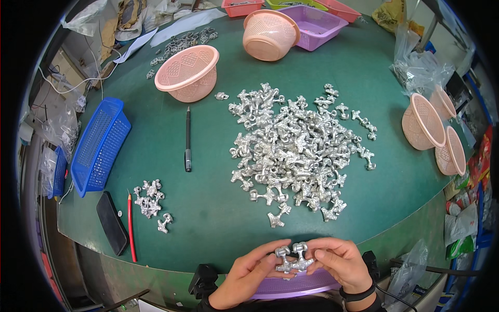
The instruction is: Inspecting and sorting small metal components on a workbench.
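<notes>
At the table's near edge, my left hand point(254, 268) is closed on a small silver metal casting point(283, 255) with a looped end. Right beside it, my right hand point(338, 260) grips a second casting point(300, 250) of the same kind; the two pieces sit side by side, and fingers hide parts of both. Below my hands is a purple basket point(293, 289), partly covered by my wrists. Beyond them on the green table point(208, 213) lies a large pile of similar castings point(301, 145). A smaller group of castings point(149, 197) lies to the left.
A black phone point(112, 223), a red pencil point(131, 229) and a black pen point(188, 140) lie on the left. Blue baskets point(101, 148) stand beyond the phone. Pink baskets point(189, 78) stand at the back and the right edge point(423, 122), with a purple tray point(317, 31) behind.
</notes>
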Available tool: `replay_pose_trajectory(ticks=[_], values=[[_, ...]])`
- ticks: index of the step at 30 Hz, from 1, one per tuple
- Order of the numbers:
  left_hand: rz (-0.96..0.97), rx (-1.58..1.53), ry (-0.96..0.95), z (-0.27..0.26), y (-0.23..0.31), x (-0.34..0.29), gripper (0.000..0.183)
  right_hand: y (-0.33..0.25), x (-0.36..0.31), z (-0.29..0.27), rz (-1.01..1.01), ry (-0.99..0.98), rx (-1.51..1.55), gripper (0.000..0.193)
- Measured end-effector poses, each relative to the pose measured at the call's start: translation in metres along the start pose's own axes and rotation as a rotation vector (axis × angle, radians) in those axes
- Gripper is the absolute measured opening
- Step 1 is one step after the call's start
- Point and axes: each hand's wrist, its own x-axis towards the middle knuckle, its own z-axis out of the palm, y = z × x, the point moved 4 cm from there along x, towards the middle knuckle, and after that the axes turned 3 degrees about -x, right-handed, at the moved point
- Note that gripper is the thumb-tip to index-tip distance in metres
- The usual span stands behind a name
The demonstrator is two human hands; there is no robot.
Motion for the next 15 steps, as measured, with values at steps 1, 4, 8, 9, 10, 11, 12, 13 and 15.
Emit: replay_pose_trajectory(ticks=[1, 4, 8, 9, 10, 11, 12, 13, 15], values=[[0.000, 0.000, 0.000, 0.0017, 0.0002, -0.0003, 0.034, 0.0007, 0.0002, -0.0006, -0.001, 0.012, -0.002, 0.023], [0.050, 0.132, 0.027, 0.0052, 0.0027, -0.0012, 0.035, 0.0016, 0.0029, 0.0032, -0.070, 0.010, -0.105, 0.024], [-0.009, 0.109, 0.045, 0.0064, 0.0031, -0.0024, 0.035, 0.0005, 0.0027, 0.0049, -0.061, -0.012, -0.069, 0.024], [-0.017, 0.102, 0.043, 0.0057, 0.0028, -0.0020, 0.035, 0.0009, 0.0029, 0.0047, -0.066, -0.016, -0.057, 0.024], [-0.025, 0.096, 0.042, 0.0053, 0.0025, -0.0018, 0.035, 0.0013, 0.0032, 0.0046, -0.071, -0.020, -0.044, 0.023], [-0.024, 0.096, 0.043, 0.0053, 0.0026, -0.0018, 0.035, 0.0018, 0.0036, 0.0043, -0.071, -0.020, -0.045, 0.023], [-0.017, 0.090, 0.043, 0.0054, 0.0027, -0.0015, 0.035, 0.0022, 0.0037, 0.0041, -0.077, -0.026, -0.047, 0.023], [-0.010, 0.084, 0.044, 0.0055, 0.0029, -0.0013, 0.034, 0.0021, 0.0037, 0.0040, -0.083, -0.033, -0.049, 0.023], [0.000, 0.094, 0.036, 0.0058, 0.0029, -0.0016, 0.033, 0.0016, 0.0033, 0.0041, -0.078, -0.033, -0.052, 0.023]])
